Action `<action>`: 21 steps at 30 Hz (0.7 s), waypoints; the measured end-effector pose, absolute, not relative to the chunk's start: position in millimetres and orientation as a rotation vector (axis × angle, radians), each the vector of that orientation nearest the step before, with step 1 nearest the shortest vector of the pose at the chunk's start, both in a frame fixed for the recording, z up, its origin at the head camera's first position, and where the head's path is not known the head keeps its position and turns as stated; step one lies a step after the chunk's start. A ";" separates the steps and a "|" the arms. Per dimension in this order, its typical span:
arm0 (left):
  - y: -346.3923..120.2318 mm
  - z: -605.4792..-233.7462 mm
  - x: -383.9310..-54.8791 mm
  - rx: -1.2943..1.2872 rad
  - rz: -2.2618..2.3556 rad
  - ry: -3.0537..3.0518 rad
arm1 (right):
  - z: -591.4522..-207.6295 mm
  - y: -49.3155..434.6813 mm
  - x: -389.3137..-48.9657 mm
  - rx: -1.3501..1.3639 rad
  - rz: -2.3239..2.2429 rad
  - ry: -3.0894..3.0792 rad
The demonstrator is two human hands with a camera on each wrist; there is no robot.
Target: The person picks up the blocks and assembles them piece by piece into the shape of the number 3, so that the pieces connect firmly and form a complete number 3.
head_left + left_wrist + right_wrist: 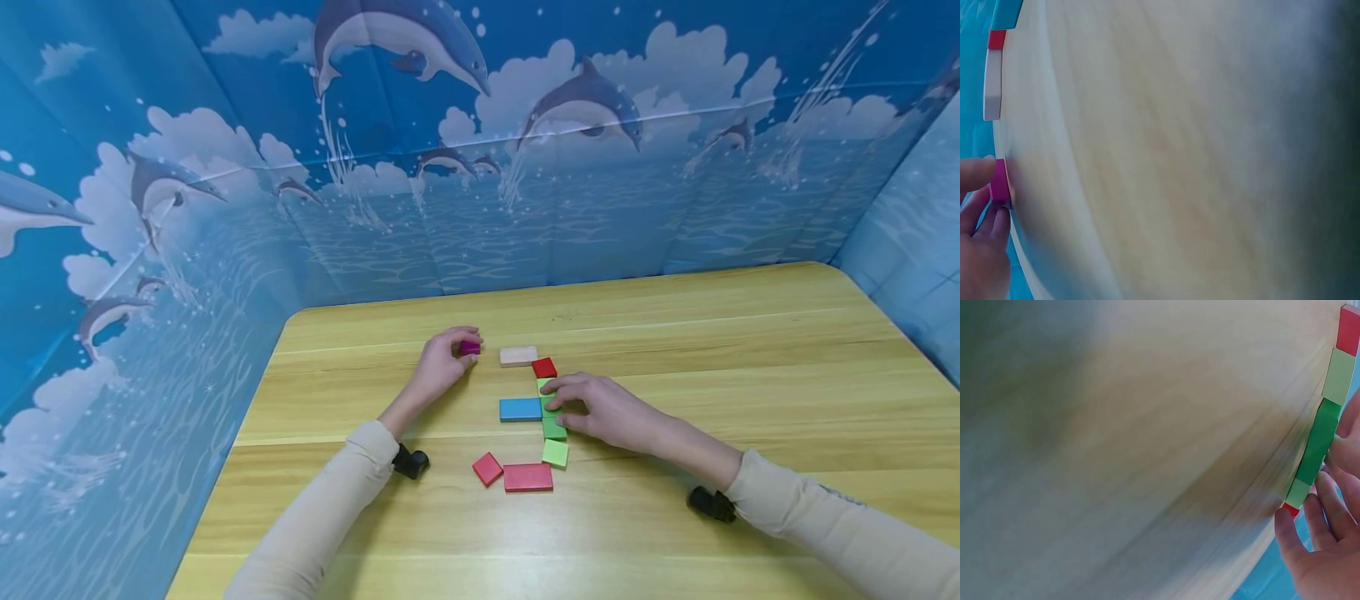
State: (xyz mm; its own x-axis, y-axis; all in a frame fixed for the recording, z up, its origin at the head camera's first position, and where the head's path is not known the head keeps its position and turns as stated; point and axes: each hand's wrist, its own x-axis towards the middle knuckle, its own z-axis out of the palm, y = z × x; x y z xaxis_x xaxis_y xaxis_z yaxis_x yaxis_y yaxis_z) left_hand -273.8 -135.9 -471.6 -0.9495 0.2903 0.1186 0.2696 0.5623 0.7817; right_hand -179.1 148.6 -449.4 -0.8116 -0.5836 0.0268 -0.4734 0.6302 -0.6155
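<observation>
Between the thumb and fingers of my left hand (441,360) is a small magenta block (470,347), left of a pale pinkish-white block (517,357). The left wrist view shows the magenta block (1000,184) pinched at the table surface. My right hand (603,408) rests over a column of green blocks (553,428), its fingers loosely bent and touching or close to them. In the right wrist view the thumb lies beside a dark green block (1319,442), fingers spread. A blue block (520,410) adjoins the column's left side; part of the column is hidden by fingers.
A red block (544,367) sits at the column's far end, a light green one (555,453) at its near end. Closer to me lie a long pinkish-red block (528,477) and a tilted square one (487,469). A dolphin-print curtain (480,208) hangs behind the wooden table (750,375).
</observation>
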 end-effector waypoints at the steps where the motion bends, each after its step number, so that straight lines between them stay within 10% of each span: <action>1: -136.0 -471.8 -273.9 0.494 1.372 2.753 | -449.5 148.6 -179.0 -0.875 -0.935 2.676; 21: -139.1 -473.7 -268.1 0.467 1.406 2.764 | -450.2 148.4 -178.7 -0.862 -0.940 2.674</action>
State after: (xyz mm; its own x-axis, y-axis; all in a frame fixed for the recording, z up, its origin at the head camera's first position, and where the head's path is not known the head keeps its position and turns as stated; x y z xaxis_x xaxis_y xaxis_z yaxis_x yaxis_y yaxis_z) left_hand -268.1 -139.1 -473.7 -0.9556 0.2651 0.1286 0.2600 0.5534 0.7913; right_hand -178.7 148.4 -450.2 -0.8160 -0.5776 0.0222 -0.4643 0.6321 -0.6204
